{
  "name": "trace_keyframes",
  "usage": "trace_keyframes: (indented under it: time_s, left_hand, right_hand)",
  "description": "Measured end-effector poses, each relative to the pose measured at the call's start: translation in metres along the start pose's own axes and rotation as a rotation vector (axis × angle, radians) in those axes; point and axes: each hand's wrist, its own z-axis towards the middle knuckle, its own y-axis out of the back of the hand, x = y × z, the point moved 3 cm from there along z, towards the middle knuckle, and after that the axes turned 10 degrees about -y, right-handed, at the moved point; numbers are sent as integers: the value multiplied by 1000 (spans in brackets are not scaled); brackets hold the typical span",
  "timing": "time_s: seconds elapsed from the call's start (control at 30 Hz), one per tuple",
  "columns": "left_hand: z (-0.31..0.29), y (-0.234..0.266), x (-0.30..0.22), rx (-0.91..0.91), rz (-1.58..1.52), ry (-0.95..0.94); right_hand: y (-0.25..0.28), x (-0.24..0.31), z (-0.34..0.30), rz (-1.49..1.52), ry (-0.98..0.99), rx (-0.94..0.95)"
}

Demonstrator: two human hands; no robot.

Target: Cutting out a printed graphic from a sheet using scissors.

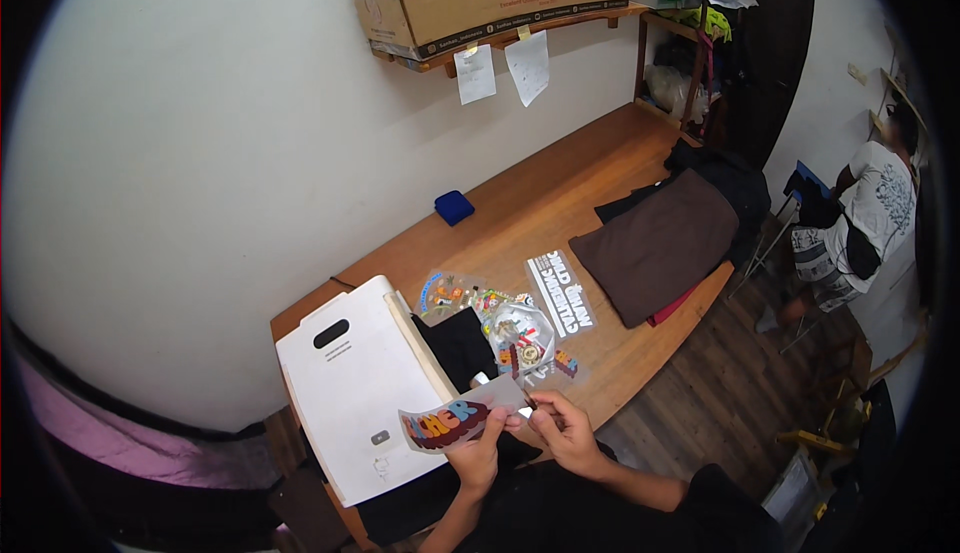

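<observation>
A clear transfer film sheet (440, 427) with bold multicoloured lettering is pinched along its right side by my left hand (476, 461). Beside it, my right hand (568, 437) is closed at the sheet's right edge. A small dark, thin thing shows at those fingertips, too small to name. Just beyond my hands lie an octagonal clear tray (537, 328) of small colourful pieces and more printed film (450, 296). Farther right rests a film with white lettering (561, 296). The white heat press-like machine (350, 373) stands left of the film, with black cloth (458, 345) against it.
Folded dark brown cloth (655, 248) lies on the wooden table (540, 208) at right. A blue folded cloth (454, 208) is near the wall. Above, a shelf carries a long cardboard box (510, 3). Another person (875, 208) stands at far right.
</observation>
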Motion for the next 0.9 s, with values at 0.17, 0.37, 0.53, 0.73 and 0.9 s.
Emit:
trace_keyframes:
  time_s: [0.17,0.37,0.53,0.73,0.9]
  left_hand:
    - [0,0,-2,-3,24,-11]
    - [1,2,0,4,23,-10]
    - [1,1,-1,1,25,-11]
    - [1,0,-2,-16,11,-4]
    - [1,1,-2,-17,13,3]
  right_hand:
    - [-2,2,2,-51,39,-14]
    - [-2,4,2,-63,35,-13]
    - [-5,4,0,-17,-15,-5]
    - [-6,4,1,-18,0,-6]
    - [-7,6,2,-12,2,-14]
